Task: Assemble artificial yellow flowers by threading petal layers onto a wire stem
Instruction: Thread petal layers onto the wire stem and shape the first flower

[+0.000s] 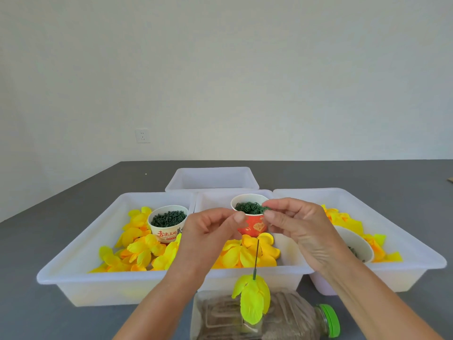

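A thin green wire stem (256,258) stands upright from a sand-filled plastic bottle (289,317) lying at the table's near edge. A yellow-green petal layer (252,300) hangs on the stem, drooping downward. Above the stem, my right hand (296,231) pinches a small green plastic piece (266,209) between thumb and fingertips. My left hand (210,231) is raised beside it with thumb and forefinger curled together; I cannot make out anything in them. Both hands hover in front of a red paper cup (252,228) filled with green pieces.
Three white trays (81,261) (291,271) (416,261) hold loose yellow petals (139,251); a fourth tray (213,179) stands behind. A white cup of dark green parts (168,224) sits in the left tray, a white bowl (358,244) in the right. The table is grey.
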`<state>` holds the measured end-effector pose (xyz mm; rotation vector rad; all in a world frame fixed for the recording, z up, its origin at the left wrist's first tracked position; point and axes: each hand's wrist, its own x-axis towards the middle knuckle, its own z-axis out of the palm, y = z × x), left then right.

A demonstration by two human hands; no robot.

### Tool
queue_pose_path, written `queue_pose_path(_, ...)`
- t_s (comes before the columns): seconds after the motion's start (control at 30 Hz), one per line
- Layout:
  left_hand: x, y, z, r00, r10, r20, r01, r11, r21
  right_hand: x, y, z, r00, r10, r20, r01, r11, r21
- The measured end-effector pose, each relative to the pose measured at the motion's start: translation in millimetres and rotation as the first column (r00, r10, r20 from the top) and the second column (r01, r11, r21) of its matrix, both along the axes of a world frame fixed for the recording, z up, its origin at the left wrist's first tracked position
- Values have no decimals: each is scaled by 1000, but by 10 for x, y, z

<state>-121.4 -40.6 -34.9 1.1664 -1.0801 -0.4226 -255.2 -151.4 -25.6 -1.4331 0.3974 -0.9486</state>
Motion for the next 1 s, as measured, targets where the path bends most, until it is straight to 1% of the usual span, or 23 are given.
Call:
queue_pose_path(0.1, -111, 146, 9, 992, -123, -19, 123, 992, -42, -87, 160, -9, 998, 35, 58, -36, 999, 16)
queue_pose_path(0.2, -204, 185, -27, 976, -211, -49, 208, 977, -55, -159, 302, -4, 992, 83, 92, -82, 997, -18)
queue_pose_path(0.27, -245, 178, -53, 979, -202, -36, 200, 979, -42, -190, 360, -9, 987, 109, 117, -107, 994, -25)
queue_pose_path(0.33, -259, 168, -72, 978, -193, -73, 189, 980, -54, -207, 408, -24, 983, 129, 134, -125, 991, -39)
queue_pose_path(0.5, -288, 161, -97, 978, -168, -123, 165, 986, -33, -207, 470, -87, 983, 107, 151, -97, 993, -74)
queue_pose_path(0.63, -289, 169, -127, 981, -143, -134, 141, 990, -25, -190, 487, -108, 989, 89, 118, -77, 992, -103)
queue_pose_path(1.0, -295, 183, -150, 975, -145, -171, 142, 989, -29, -161, 484, -156, 998, 45, 35, -38, 984, -177)
